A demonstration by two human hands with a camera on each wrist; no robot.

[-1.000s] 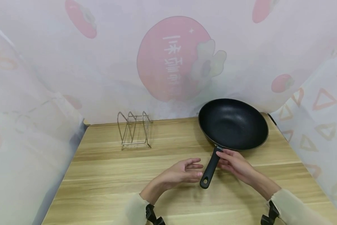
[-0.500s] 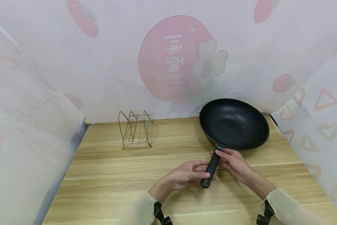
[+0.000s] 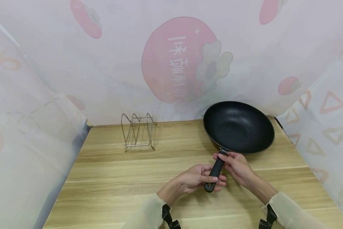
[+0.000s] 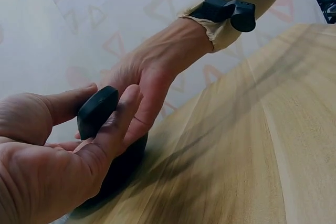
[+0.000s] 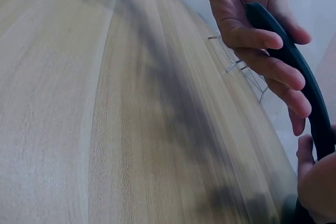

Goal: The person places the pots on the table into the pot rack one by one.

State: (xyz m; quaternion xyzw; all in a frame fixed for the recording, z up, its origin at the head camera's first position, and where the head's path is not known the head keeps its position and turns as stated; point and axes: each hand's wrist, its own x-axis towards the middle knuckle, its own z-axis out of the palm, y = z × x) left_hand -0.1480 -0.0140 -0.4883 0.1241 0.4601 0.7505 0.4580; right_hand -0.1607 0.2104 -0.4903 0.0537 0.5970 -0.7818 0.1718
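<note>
Frying pan (image 3: 240, 127), round, black and shiny: my right hand (image 3: 240, 168) pinches its long handle (image 3: 217, 167), my left hand (image 3: 193, 179) holds it lower (near the rounded tip (image 3: 209, 189)).

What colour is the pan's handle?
The handle is black, with no visible pattern; the head view shows it best.
</note>
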